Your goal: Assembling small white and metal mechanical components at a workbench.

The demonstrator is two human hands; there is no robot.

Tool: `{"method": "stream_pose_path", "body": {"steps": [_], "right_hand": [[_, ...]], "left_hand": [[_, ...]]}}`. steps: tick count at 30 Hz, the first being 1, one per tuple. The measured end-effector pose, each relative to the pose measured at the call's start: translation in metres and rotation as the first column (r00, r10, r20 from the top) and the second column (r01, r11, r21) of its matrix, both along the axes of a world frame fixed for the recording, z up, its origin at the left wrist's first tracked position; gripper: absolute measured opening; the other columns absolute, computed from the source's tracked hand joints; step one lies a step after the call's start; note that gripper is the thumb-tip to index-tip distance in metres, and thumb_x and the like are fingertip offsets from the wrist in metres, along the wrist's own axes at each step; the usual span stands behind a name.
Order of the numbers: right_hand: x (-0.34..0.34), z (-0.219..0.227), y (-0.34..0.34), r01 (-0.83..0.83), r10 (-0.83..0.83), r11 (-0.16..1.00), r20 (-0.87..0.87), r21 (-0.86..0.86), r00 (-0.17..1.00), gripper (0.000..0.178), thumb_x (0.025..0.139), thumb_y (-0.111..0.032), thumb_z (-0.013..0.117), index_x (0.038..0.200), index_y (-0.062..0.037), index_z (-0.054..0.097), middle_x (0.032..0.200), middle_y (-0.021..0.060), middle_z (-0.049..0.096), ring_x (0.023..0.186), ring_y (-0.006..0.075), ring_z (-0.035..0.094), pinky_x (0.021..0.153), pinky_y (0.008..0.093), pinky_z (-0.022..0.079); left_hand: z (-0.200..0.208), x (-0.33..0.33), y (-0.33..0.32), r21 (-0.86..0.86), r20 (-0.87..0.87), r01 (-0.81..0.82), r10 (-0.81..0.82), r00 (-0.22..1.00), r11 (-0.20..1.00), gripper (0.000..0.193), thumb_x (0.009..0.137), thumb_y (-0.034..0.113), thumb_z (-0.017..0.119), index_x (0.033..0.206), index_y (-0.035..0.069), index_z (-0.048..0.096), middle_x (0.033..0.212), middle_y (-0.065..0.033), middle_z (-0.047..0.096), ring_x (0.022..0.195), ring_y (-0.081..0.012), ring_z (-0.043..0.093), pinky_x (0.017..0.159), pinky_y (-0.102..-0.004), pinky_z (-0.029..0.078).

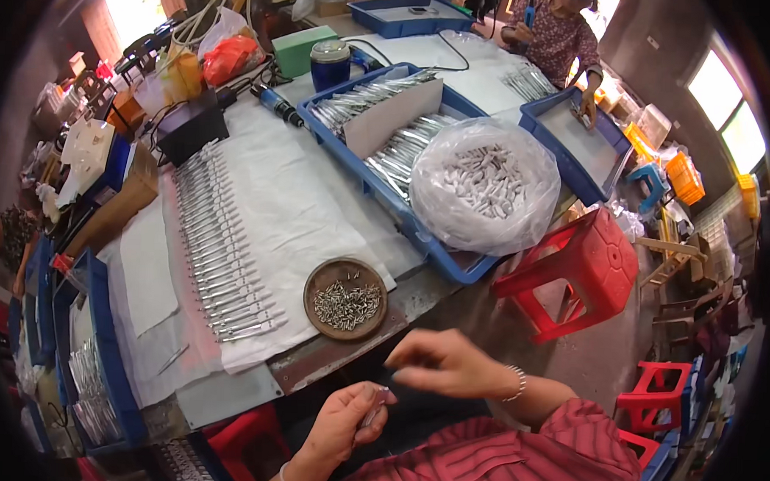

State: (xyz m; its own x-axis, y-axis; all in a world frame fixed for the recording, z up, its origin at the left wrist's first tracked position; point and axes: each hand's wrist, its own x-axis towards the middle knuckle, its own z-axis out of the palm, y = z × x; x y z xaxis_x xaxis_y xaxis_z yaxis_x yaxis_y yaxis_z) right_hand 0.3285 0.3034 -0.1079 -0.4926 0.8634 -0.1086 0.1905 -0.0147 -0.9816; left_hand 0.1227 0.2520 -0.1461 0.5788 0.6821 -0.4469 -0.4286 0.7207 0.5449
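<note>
Left hand (pixel 345 419): curled inward; contents indiscernible. Right hand (pixel 440 363): half-curled; grip indiscernible. Small, silvery, elongated metal pieces (pixel 346 306) lie heaped in a round brown dish (pixel 313 276) at the desk (pixel 313 363) edge.

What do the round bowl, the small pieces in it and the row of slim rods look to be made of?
Bowl: perhaps wood or worn metal; dull brown surface, so open.
Small pieces: probably metal, shiny; they glint silvery.
Row of slim rods: likely polished metal, given the silvery highlights, though coated plastic is possible.
</note>
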Motion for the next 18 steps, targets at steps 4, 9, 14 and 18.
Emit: {"method": "stream_pose_path", "body": {"steps": [4,9,14,18], "right_hand": [[0.046,0.028,0.035,0.342,-0.345,0.91,-0.031,0.233,0.938,0.014,0.08,-0.006,0.063,0.092,0.0003,0.06,0.076,0.0011,0.058,0.065,0.0051,0.052,0.058,0.0214,0.043],[0.096,0.049,0.093,0.411,-0.565,0.735,0.152,0.538,0.811,0.013,0.083,-0.009,0.059,0.092,0.0001,0.059,0.078,0.0023,0.062,0.07,0.0066,0.055,0.062,0.0221,0.043],[0.134,0.056,0.12,0.227,-0.558,0.732,0.374,0.642,0.741,0.016,0.08,-0.009,0.059,0.093,0.0007,0.058,0.077,0.0089,0.062,0.07,0.0134,0.058,0.063,0.0268,0.045],[0.141,0.061,0.118,0.112,-0.503,0.778,0.506,0.619,0.701,0.018,0.077,-0.007,0.058,0.091,0.0024,0.057,0.078,0.0155,0.061,0.072,0.0241,0.061,0.067,0.0322,0.047]], "left_hand": [[-0.003,-0.01,-0.008,-0.028,0.039,0.02,-0.019,0.999,0.999,0.034,0.095,0.029,0.045,0.094,-0.003,0.056,0.057,-0.0019,0.048,0.04,-0.0049,0.033,0.04,-0.0191,0.026],[-0.004,-0.013,-0.02,-0.046,0.089,0.016,-0.011,0.996,0.999,0.032,0.096,0.027,0.042,0.094,-0.002,0.055,0.056,-0.0001,0.044,0.042,-0.0043,0.032,0.041,-0.0192,0.025],[0.004,-0.021,-0.031,-0.035,0.019,-0.061,0.062,0.998,0.998,0.034,0.094,0.032,0.046,0.091,-0.001,0.055,0.056,-0.0009,0.044,0.041,-0.0054,0.032,0.04,-0.0202,0.025],[-0.007,-0.027,-0.032,-0.103,0.012,-0.098,0.1,0.995,0.99,0.034,0.094,0.033,0.045,0.09,0.0,0.054,0.056,-0.0014,0.044,0.041,-0.0054,0.032,0.04,-0.0201,0.025]]}}
